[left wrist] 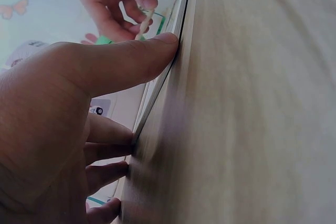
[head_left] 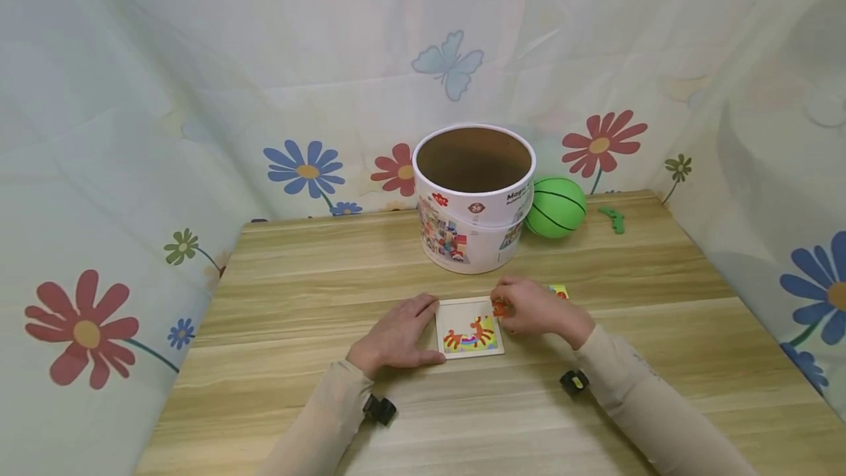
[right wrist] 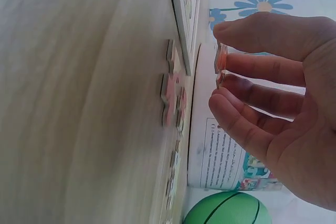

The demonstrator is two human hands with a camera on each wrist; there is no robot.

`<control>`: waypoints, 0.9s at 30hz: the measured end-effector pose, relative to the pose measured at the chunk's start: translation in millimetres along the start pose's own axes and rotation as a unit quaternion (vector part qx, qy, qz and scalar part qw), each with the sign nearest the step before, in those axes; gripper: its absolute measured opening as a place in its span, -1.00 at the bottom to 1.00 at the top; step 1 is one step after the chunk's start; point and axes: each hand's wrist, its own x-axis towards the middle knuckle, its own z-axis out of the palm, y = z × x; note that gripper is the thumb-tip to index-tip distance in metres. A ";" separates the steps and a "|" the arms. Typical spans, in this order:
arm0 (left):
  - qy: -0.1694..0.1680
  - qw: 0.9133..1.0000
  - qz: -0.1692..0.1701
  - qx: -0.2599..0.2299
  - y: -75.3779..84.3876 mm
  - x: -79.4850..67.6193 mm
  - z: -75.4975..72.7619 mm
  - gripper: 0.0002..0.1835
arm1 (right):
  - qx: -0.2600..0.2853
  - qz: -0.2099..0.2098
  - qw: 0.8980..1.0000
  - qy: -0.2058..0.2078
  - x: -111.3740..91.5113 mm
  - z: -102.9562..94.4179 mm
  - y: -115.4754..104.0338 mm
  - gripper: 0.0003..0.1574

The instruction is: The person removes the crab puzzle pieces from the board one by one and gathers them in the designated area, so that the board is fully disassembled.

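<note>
A square wooden puzzle tray [head_left: 471, 355] lies on the table, partly filled with pieces showing an orange crab on yellow. At its left side my left hand [head_left: 403, 333] rests with the thumb by the near corner and fingertips by the far one. The left wrist view shows that thumb [left wrist: 131, 61] extended against the tray's edge. My right hand [head_left: 538, 307] pinches an orange puzzle piece [right wrist: 221, 64] between thumb and fingers, above the tray's right edge. Several loose puzzle pieces [right wrist: 169, 98] lie beside the tray, mostly hidden behind the right hand in the head view.
Behind the tray stands a large white bucket [head_left: 463, 248] without a lid. A green ball [head_left: 557, 208] sits against its right side, and a small green toy [head_left: 615, 220] lies farther right. A flower-printed curtain [head_left: 357, 94] encloses the table [head_left: 317, 278] at the back and sides.
</note>
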 end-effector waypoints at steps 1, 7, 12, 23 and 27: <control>-0.001 1.000 -0.001 0.001 -0.1 0.2 -0.3 0.09 | 0.001 0.000 1.000 0.002 -0.5 -0.5 0.3 -0.56; -0.005 1.000 -0.003 0.002 -0.6 0.7 -1.2 0.10 | -0.004 -0.008 1.000 0.012 -4.5 0.0 6.4 -0.54; -0.007 1.000 -0.005 0.003 -1.0 1.0 -1.4 0.10 | 0.002 -0.016 1.000 0.022 -8.6 0.2 11.2 -0.55; -0.002 1.000 -0.001 0.006 -1.0 1.2 -1.2 0.10 | -0.009 -0.012 0.999 0.030 -17.1 0.5 20.8 -0.67; -0.001 1.000 0.001 0.005 -1.0 0.2 -0.4 0.10 | -0.011 -0.013 0.999 0.029 -20.5 2.0 24.7 -0.66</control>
